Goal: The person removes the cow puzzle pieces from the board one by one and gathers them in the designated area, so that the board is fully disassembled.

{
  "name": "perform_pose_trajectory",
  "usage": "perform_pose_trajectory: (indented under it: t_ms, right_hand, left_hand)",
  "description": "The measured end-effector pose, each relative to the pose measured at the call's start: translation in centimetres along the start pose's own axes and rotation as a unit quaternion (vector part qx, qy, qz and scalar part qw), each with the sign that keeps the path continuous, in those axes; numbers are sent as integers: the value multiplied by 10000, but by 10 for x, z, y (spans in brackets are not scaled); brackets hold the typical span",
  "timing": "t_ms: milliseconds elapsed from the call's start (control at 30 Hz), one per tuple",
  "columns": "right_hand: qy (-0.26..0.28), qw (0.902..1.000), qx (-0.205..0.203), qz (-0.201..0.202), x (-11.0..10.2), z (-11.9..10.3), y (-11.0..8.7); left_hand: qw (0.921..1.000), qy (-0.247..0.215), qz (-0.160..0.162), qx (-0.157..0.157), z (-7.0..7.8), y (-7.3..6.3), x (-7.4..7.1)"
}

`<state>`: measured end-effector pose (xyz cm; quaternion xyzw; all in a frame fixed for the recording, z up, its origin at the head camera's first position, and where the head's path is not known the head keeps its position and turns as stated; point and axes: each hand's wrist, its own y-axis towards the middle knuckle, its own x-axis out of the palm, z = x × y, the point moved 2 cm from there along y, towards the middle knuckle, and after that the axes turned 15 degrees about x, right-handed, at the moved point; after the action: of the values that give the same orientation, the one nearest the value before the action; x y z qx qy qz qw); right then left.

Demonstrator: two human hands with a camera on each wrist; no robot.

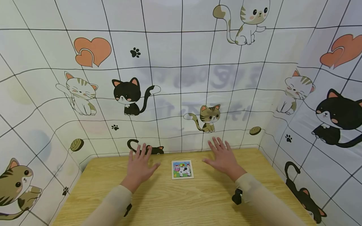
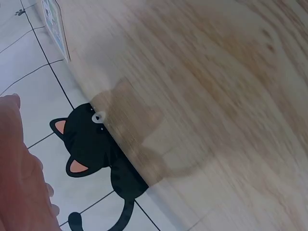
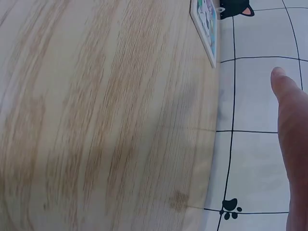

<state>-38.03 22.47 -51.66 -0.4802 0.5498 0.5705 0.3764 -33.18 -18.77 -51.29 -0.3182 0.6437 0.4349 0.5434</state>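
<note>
A small square picture puzzle [image 1: 182, 169] with a white border lies flat near the back middle of the wooden table; its picture includes a black and white cow. To its left, apart from it, is my left hand [image 1: 140, 169], fingers spread and straight. On the other side my right hand [image 1: 223, 158] is held palm down with spread fingers, also touching nothing that I can make out. The left wrist view catches the puzzle's edge [image 2: 56, 29] at the top, and part of the left hand [image 2: 21, 168]. In the right wrist view, the puzzle [image 3: 206, 24] appears near the top beside the right thumb [image 3: 288, 110].
The light wooden table [image 1: 181, 204] meets a white gridded cloth wall [image 1: 169, 78] printed with cats, hearts and paw prints. Similar cloth stands at the left and right sides. A dark device [image 1: 237, 196] sits at the right wrist.
</note>
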Motion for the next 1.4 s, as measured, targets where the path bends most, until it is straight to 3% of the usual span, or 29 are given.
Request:
perform_pose_trajectory:
  t_ms: [367, 800, 1067, 1267, 1400]
  right_hand:
    - [109, 9997, -169, -118, 9, -21, -3]
    - [232, 9976, -574, -296, 18, -50, -6]
    - [276, 9962, -753, -349, 28, -62, -6]
    - [475, 9928, -993, -479, 27, -71, -8]
    - [763, 9888, -1180, -510, 29, -74, -7]
  left_hand:
    - [9995, -32, 104, 282, 18, 10, 10]
    - [9959, -749, 7, 499, 44, 24, 27]
    - [9934, -891, 96, 720, 53, 30, 44]
    - [9907, -1028, 94, 882, 59, 30, 47]
    - [9874, -1313, -68, 877, 60, 31, 47]
